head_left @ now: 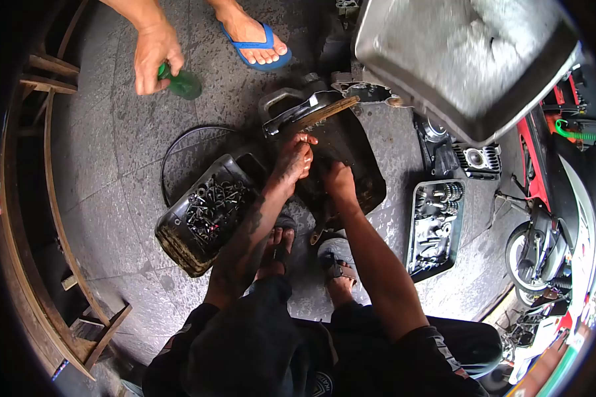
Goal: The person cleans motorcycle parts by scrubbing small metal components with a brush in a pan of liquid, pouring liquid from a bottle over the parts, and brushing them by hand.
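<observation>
A dark, oily basin (371,169) cut from a plastic container lies on the floor in front of me. My left hand (297,159) is over its left side, wet and with fingers curled; what they hold, if anything, is hidden. Inside the basin, my right hand (338,180) is closed with the knuckles up, and its fingertips are out of sight. A wooden stick (324,114) lies slantwise across the basin's far part, just beyond my left hand. To the left is a cut black container (179,248) full of loose bolts (215,205) and small metal parts.
Another person's hand (157,56) holds a green bottle (184,85) at the upper left, near a foot in a blue flip-flop (265,56). A tray of metal engine parts (437,228), a finned cylinder (477,159) and a motorcycle (536,258) are at right. A large metal pan (444,59) looms upper right.
</observation>
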{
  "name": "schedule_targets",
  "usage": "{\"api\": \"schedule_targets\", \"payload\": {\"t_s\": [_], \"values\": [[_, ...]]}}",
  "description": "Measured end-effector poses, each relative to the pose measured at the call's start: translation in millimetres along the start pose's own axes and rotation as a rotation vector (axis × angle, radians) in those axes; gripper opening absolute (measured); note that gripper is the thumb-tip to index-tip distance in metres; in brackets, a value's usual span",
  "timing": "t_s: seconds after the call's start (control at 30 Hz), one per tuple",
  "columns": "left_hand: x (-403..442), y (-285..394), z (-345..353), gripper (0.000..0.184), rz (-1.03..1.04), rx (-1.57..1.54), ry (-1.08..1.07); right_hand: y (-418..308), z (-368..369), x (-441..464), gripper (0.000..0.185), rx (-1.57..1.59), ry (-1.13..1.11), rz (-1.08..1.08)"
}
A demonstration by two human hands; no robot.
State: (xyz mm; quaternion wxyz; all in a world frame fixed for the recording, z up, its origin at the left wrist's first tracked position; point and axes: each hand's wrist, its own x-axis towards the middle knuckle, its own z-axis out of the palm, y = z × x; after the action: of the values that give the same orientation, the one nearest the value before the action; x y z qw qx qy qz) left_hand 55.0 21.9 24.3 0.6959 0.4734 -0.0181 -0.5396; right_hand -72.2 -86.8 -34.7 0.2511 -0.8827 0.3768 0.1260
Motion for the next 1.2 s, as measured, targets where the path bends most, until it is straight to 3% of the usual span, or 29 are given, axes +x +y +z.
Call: {"api": "schedule_targets", "payload": {"t_s": [0.03, 0.07, 0.1, 0.13, 0.17, 0.2, 0.23, 0.3, 0.33, 0.37, 0.4, 0.43, 0.5, 0.53, 0.57, 0.63, 0.7, 0.77, 0.83, 0.9, 0.97, 1.0, 1.03, 1.1, 1.13, 1.2], "values": [[0, 2, -1, 0.017, -0.076, 0.008, -0.046, -9, -10, -6, 0.042, -0.003, 0.001, -0.001], [2, 0, 3, 0.017, -0.073, 0.005, -0.045, -17, -20, -14, 0.043, 0.238, 0.112, 0.085], [4, -5, 10, 0.018, 0.056, 0.084, 0.058, -29, -34, -23, 0.044, 0.479, 0.220, 0.170], [5, -11, 13, 0.019, 0.116, 0.123, 0.107, -38, -46, -31, 0.044, 0.478, 0.216, 0.171], [7, -18, 15, 0.020, 0.175, 0.166, 0.159, -46, -58, -39, 0.045, 0.801, 0.178, 0.279], [10, -25, 14, 0.024, 0.255, 0.455, 0.182, -49, -64, -42, 0.045, 1.125, 0.138, 0.384], [8, -21, 21, 0.027, 0.337, 0.745, 0.202, -34, -48, -36, 0.042, 1.095, 0.161, 0.246], [-3, -21, 28, 0.035, 0.378, 0.773, 0.137, -27, -47, -37, 0.038, 1.029, 0.173, -0.051], [-2, -24, 27, 0.035, 0.328, 0.937, 0.117, -26, -44, -38, 0.038, 1.029, 0.175, -0.056], [-2, -28, 25, 0.035, 0.275, 1.100, 0.097, -25, -38, -40, 0.036, 0.835, 0.271, -0.134], [-4, -32, 18, 0.035, 0.731, 1.468, 0.017, -29, -39, -42, 0.036, 0.736, 0.317, -0.175], [-4, -36, 13, 0.035, 0.734, 1.468, 0.018, -33, -39, -44, 0.035, 0.636, 0.366, -0.211], [-4, -37, 9, 0.033, 0.687, 1.630, -0.064, -46, -40, -49, 0.035, 0.735, 0.347, 0.035], [-8, -38, 12, 0.034, 0.611, 1.620, -0.014, -54, -42, -55, 0.033, 0.687, 0.361, 0.076], [-15, -38, 16, 0.036, 0.540, 1.609, 0.033, -54, -37, -60, 0.031, 0.556, 0.425, -0.024], [-27, -37, 21, 0.040, 0.687, 1.592, 0.140, -67, -42, -72, 0.030, 0.685, 0.455, 0.014], [-52, -9, 41, 0.042, 0.410, 1.421, 0.216, -62, -37, -75, 0.030, 0.767, 0.465, 0.049], [-45, -26, 23, 0.042, 0.514, 1.505, 0.131, -61, -40, -84, 0.032, 0.906, 0.376, 0.095], [-65, -12, 36, 0.043, 0.305, 1.431, 0.141, -58, -36, -92, 0.034, 0.991, 0.365, 0.099], [-67, -28, 28, 0.042, 0.368, 1.492, 0.128, -60, -26, -98, 0.029, 1.150, 0.484, 0.083], [-70, -33, 24, 0.043, 0.807, 1.570, 0.057, -71, -46, -111, 0.025, 1.345, 0.466, 0.050], [-75, -26, 34, 0.041, 0.687, 1.329, 0.099, -72, -51, -116, 0.023, 1.411, 0.413, 0.061], [-77, -25, 36, 0.041, 0.695, 1.343, 0.095, -72, -55, -122, 0.022, 1.477, 0.359, 0.075], [-80, -12, 46, 0.044, 0.330, 1.056, 0.103, -68, -54, -121, 0.024, 1.459, 0.382, 0.024], [-101, 6, 69, 0.049, 0.060, 0.766, 0.117, -67, -56, -124, 0.024, 1.406, 0.390, 0.020], [-91, -13, 59, 0.052, 0.124, 0.747, 0.093, -67, -60, -130, 0.026, 1.369, 0.412, -0.002]]}}
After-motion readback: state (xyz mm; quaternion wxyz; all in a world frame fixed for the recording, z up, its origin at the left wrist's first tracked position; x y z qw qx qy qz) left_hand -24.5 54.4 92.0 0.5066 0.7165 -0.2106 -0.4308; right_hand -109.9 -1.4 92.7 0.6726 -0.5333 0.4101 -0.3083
